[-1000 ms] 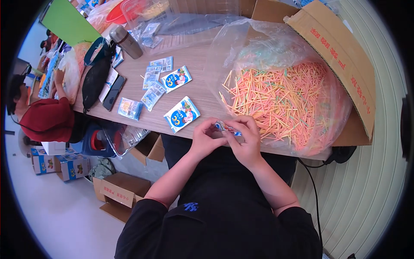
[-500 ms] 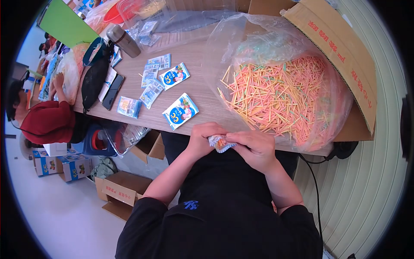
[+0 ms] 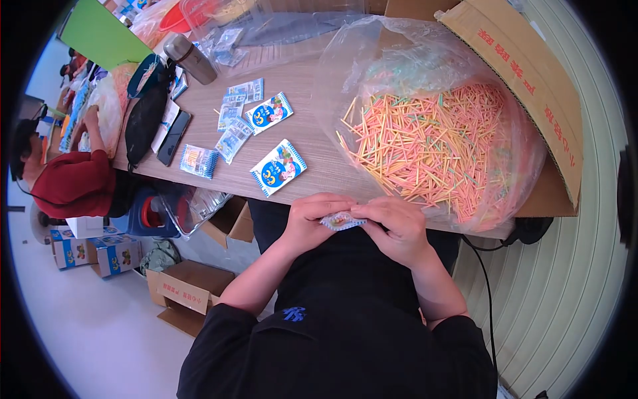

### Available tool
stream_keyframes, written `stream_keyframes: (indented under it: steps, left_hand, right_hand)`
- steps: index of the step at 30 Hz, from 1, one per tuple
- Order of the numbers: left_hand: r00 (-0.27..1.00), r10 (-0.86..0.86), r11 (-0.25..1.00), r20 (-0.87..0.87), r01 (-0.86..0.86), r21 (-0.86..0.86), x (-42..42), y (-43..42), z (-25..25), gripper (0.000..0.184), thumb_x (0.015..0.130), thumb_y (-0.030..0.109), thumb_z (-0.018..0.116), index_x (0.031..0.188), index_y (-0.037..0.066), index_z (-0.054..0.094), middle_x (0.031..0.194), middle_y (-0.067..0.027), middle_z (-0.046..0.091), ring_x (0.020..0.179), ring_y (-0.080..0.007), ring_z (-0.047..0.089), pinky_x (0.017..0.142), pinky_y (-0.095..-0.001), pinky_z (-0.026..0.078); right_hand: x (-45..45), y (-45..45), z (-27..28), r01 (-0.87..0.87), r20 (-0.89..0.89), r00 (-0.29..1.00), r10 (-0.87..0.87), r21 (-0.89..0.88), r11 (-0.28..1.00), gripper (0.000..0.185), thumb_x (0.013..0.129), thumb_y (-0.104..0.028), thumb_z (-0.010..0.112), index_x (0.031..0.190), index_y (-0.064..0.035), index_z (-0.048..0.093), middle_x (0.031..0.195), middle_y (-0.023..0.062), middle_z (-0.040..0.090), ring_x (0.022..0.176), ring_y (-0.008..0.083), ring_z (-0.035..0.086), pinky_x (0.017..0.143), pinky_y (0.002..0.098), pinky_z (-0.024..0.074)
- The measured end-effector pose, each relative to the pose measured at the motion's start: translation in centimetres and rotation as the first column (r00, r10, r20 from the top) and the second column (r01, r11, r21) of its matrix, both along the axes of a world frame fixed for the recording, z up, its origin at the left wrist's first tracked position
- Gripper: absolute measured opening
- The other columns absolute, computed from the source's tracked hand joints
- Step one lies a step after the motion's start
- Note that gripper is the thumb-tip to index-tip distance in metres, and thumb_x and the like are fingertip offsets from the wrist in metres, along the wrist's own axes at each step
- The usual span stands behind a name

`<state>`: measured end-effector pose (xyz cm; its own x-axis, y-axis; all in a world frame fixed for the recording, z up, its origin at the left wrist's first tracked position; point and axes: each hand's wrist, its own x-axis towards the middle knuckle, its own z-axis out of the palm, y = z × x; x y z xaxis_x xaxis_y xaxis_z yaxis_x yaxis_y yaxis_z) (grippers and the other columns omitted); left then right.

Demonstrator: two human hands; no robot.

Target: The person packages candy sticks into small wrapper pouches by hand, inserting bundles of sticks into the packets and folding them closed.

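Observation:
Between my two hands, at the table's front edge, is a small snack packet (image 3: 342,221) with its open mouth toward me and coloured stick ends showing inside. My left hand (image 3: 318,223) is closed on its left side, and my right hand (image 3: 393,229) pinches its right side. Just beyond lies a blue-and-white packet (image 3: 279,167), with another printed packet (image 3: 269,114) behind it. To the right, a large clear plastic bag (image 3: 518,156) holds a heap of thin pink, yellow and green sticks (image 3: 425,146).
Clear-backed packets (image 3: 234,138) lie left of centre, near a phone (image 3: 174,138), a black pouch (image 3: 146,126) and a steel flask (image 3: 190,58). A cardboard box (image 3: 525,73) stands around the bag. At left, a person in a red top (image 3: 76,186) works at the table.
The packet's mouth has narrowed from a wide, rounded opening to a flatter one, and fewer stick ends show. The person at left has shifted a hand slightly.

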<state>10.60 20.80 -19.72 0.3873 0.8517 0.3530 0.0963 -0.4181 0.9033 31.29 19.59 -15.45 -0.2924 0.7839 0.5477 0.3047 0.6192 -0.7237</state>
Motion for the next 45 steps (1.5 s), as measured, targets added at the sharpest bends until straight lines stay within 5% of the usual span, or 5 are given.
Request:
stream_keyframes:
  steps: [13, 22, 36, 41, 45]
  left_hand:
    - [0.999, 0.025, 0.992, -0.042, -0.030, -0.120, 0.7, 0.3, -1.9, 0.031, 0.074, 0.002, 0.083, 0.104, 0.003, 0.076, 0.103, -0.0127, 0.075, 0.096, -0.0246, 0.072, 0.084, -0.0331, 0.057]
    - [0.996, 0.045, 0.998, -0.072, -0.047, -0.029, 0.4, 0.6, -3.2, 0.032, 0.073, 0.003, 0.084, 0.104, 0.006, 0.077, 0.104, -0.0103, 0.075, 0.101, -0.0271, 0.071, 0.092, -0.0358, 0.056]
    - [1.000, -0.010, 0.999, 0.002, 0.010, 0.038, -0.4, 1.2, -2.4, 0.034, 0.071, 0.005, 0.086, 0.103, 0.008, 0.078, 0.101, -0.0081, 0.075, 0.091, -0.0231, 0.070, 0.078, -0.0338, 0.055]
    - [1.000, 0.011, 0.998, -0.014, -0.012, -0.064, -0.6, 1.0, -2.0, 0.030, 0.073, 0.004, 0.084, 0.101, 0.007, 0.078, 0.100, -0.0079, 0.075, 0.089, -0.0225, 0.069, 0.077, -0.0326, 0.055]
    - [1.000, 0.019, 0.999, -0.014, -0.018, 0.027, -1.1, 1.5, -1.9, 0.026, 0.075, 0.004, 0.083, 0.100, 0.006, 0.078, 0.100, -0.0081, 0.075, 0.088, -0.0221, 0.069, 0.076, -0.0315, 0.055]
  right_hand:
    - [0.6, -0.2, -1.2, 0.103, 0.122, 0.988, -0.096, -0.052, 0.993, 0.042, 0.073, 0.005, 0.073, 0.112, -0.0086, 0.070, 0.093, 0.0077, 0.070, 0.083, 0.0274, 0.066, 0.074, 0.0375, 0.0518]
    - [0.5, -0.2, -3.4, 0.127, 0.204, 0.973, -0.106, -0.092, 0.988, 0.042, 0.076, 0.005, 0.070, 0.116, -0.0089, 0.068, 0.098, 0.0092, 0.068, 0.088, 0.0288, 0.066, 0.077, 0.0393, 0.0527]
    - [-1.2, -0.5, -6.2, 0.147, 0.201, 0.976, -0.082, -0.335, 0.930, 0.052, 0.077, 0.005, 0.073, 0.126, -0.0057, 0.062, 0.104, 0.0143, 0.071, 0.091, 0.0303, 0.072, 0.078, 0.0362, 0.0580]
    - [-1.3, -0.3, -6.7, 0.139, 0.169, 0.981, -0.096, -0.265, 0.954, 0.045, 0.080, 0.002, 0.071, 0.123, -0.0079, 0.064, 0.097, 0.0139, 0.073, 0.088, 0.0324, 0.071, 0.075, 0.0395, 0.0570]
    - [-1.6, -0.1, -6.7, 0.128, 0.143, 0.985, -0.092, -0.268, 0.955, 0.044, 0.080, 0.001, 0.072, 0.122, -0.0073, 0.065, 0.095, 0.0140, 0.073, 0.088, 0.0310, 0.072, 0.075, 0.0386, 0.0571]
